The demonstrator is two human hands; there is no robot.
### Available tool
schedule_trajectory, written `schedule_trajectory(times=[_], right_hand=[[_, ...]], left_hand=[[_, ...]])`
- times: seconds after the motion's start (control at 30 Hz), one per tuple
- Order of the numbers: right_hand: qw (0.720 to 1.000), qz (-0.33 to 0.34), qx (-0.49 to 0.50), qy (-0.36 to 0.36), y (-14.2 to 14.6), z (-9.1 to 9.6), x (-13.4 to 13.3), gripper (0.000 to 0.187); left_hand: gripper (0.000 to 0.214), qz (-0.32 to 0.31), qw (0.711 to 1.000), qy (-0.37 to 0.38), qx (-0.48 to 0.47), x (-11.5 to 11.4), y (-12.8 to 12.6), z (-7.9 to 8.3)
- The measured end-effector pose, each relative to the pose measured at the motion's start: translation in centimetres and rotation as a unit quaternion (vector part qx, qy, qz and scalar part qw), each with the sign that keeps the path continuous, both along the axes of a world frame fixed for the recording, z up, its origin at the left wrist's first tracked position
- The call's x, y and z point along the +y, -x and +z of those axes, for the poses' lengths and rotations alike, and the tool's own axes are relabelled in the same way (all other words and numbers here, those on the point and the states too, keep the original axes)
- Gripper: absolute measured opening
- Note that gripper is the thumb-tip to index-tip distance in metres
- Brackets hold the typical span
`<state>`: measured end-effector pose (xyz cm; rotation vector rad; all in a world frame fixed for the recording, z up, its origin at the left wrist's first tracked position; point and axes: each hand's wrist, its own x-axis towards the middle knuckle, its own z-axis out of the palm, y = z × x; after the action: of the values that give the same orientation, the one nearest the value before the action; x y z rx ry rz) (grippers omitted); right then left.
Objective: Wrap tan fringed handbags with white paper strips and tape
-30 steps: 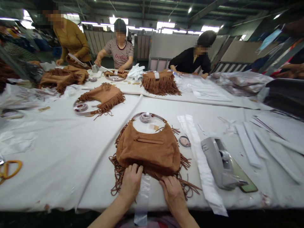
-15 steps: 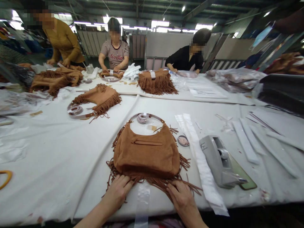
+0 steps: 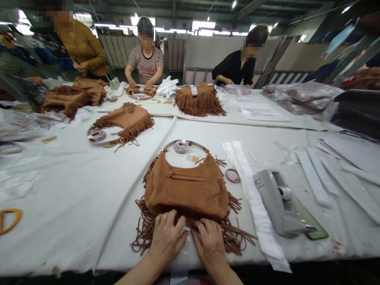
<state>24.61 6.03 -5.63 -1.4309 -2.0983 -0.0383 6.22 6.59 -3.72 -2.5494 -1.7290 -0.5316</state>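
A brown suede handbag [image 3: 187, 194] lies flat in front of me, its zip pocket facing up and its wrapped handle pointing away. Long fringe [image 3: 237, 235] spreads out from its sides and bottom. At the bottom edge, my left hand [image 3: 168, 233] has its fingers curled over the fringe. Close beside it on the right, my right hand [image 3: 210, 241] is also closed on fringe strands, which partly hide under the fingers. A clear plastic strip [image 3: 179, 275] runs between the hands to the table's near edge.
Right of the bag lie a white padded strip [image 3: 252, 206], a grey tape dispenser [image 3: 277, 206] and a small round ring [image 3: 232, 175]. Another fringed handbag [image 3: 127, 120] lies farther left. An orange ring-shaped handle [image 3: 12, 219] is at far left. Several people stand across the table.
Both hands have moved inward along the bag's bottom edge, from the outer fringe to near the middle. The view has shifted slightly. The person at far left has lifted their hands from the table.
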Motion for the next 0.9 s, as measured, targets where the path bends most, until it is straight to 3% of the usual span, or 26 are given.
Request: schedule_trajectory(times=[0.1, 0.17, 0.23, 0.3, 0.37, 0.47, 0.53, 0.63, 0.7, 0.9], right_hand=[[1.0, 0.028, -0.004, -0.008, -1.1, -0.8, -0.2, 0.022], [0.999, 0.041, 0.003, -0.016, -2.1, -0.4, -0.6, 0.021], [0.999, 0.04, 0.007, -0.03, -2.9, 0.6, -1.0, 0.017], [0.997, 0.035, 0.005, -0.064, -3.1, 1.9, -0.8, 0.014], [0.995, 0.028, -0.007, -0.097, -2.8, 3.0, 0.1, 0.017], [0.994, 0.018, -0.04, -0.104, -2.0, 4.0, 2.4, 0.023], [0.993, 0.021, -0.061, -0.1, -1.5, 4.3, 3.9, 0.026], [0.993, 0.031, -0.073, -0.091, -1.1, 4.3, 5.4, 0.023], [0.994, 0.031, -0.075, -0.072, -1.0, 4.1, 6.1, 0.023], [0.995, 0.04, -0.086, -0.023, -1.5, 3.2, 7.8, 0.027]], left_hand=[[0.011, -0.007, 0.999, 0.026, 0.043, 0.9, 0.2, -1.6], [0.014, -0.041, 0.998, 0.024, 0.036, 0.6, 1.2, -2.4], [0.014, -0.069, 0.997, 0.018, 0.0, -0.1, 2.4, -2.1], [0.012, -0.089, 0.994, 0.015, -0.06, -0.3, 3.2, -0.3], [0.016, -0.103, 0.985, 0.023, -0.134, 1.1, 3.6, 2.7], [0.024, -0.115, 0.964, 0.099, -0.219, 6.6, 3.5, 6.9], [0.027, -0.157, 0.944, 0.182, -0.227, 11.3, 3.1, 8.2], [0.028, -0.291, 0.896, 0.296, -0.156, 17.0, 2.2, 7.6], [0.026, -0.356, 0.867, 0.328, -0.119, 18.9, 1.6, 6.2], [0.027, -0.423, 0.832, 0.344, -0.105, 19.5, 1.5, 3.6]])
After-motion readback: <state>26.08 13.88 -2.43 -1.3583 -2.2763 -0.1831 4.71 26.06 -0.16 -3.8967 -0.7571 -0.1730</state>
